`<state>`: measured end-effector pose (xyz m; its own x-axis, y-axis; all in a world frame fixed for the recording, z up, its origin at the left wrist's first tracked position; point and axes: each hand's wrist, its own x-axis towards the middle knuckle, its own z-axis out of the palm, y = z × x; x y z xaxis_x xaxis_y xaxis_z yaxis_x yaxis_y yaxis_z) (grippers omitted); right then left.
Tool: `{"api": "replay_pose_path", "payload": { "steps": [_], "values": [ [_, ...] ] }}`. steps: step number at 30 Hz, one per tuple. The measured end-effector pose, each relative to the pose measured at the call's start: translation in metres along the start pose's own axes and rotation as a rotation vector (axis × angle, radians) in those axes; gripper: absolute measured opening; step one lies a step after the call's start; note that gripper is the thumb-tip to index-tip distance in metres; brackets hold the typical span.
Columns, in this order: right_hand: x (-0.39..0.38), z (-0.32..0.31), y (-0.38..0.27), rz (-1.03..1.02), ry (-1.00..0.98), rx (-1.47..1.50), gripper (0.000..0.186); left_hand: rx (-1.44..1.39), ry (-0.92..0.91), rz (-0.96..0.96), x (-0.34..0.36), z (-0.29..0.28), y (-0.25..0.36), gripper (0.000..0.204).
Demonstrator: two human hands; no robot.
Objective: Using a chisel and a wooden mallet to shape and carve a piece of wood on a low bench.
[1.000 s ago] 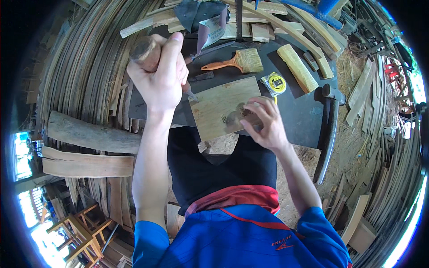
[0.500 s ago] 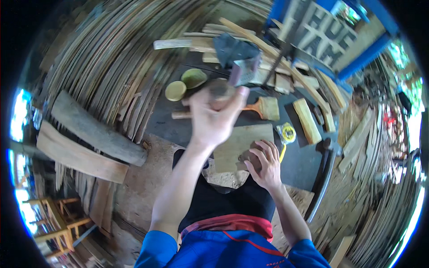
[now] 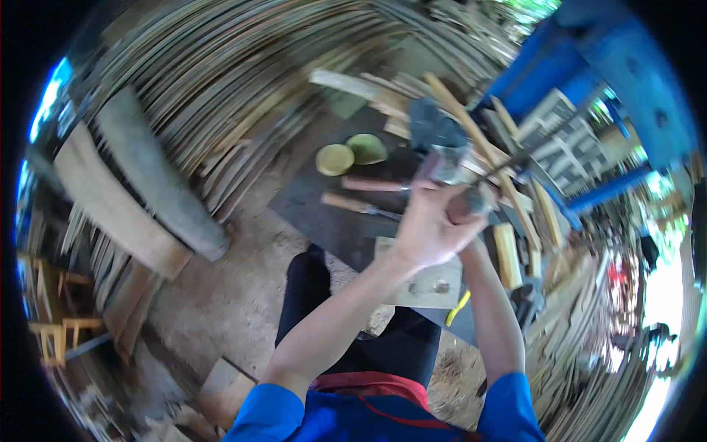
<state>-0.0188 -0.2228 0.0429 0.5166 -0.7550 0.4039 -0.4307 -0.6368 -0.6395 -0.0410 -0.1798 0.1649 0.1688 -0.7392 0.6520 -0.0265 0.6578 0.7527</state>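
The left hand (image 3: 427, 228) is clenched around a mallet (image 3: 460, 195) handle. Below that grip lies a wooden board (image 3: 431, 283). The right hand's grip is hidden; cannot tell.

The left hand (image 3: 427, 228) is raised high on an extended forearm, fingers curled in a closed grip. The right forearm reaches forward beneath it, its hand hidden.
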Motion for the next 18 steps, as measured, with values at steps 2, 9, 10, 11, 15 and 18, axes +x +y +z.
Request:
{"api": "replay_pose_path", "payload": {
  "steps": [2, 9, 10, 11, 15, 18],
  "values": [
    [0.021, 0.046, 0.022, -0.169, 0.053, 0.104, 0.032, 0.162, -0.028, -0.257, -0.012, -0.02, -0.009, 0.023],
    [0.046, -0.071, 0.017, 0.065, -0.641, -0.487, 0.027, -0.233, 0.15, -0.391, -0.019, -0.039, -0.007, 0.011],
    [0.047, -0.076, 0.025, 0.052, -0.732, -0.572, 0.028, -0.246, 0.139, -0.382, -0.017, -0.032, -0.008, 0.013],
    [0.046, -0.075, 0.03, 0.07, -0.708, -0.569, 0.028, -0.247, 0.11, -0.381, -0.017, -0.03, -0.007, 0.013],
    [0.023, -0.055, 0.04, -0.165, -0.203, -0.594, 0.026, -0.272, 0.159, -0.42, -0.014, -0.039, -0.003, 0.018],
    [0.035, -0.037, 0.052, -0.207, -0.287, -0.533, 0.035, -0.308, 0.122, -0.389, -0.01, -0.052, -0.005, 0.019]
  ]
}}
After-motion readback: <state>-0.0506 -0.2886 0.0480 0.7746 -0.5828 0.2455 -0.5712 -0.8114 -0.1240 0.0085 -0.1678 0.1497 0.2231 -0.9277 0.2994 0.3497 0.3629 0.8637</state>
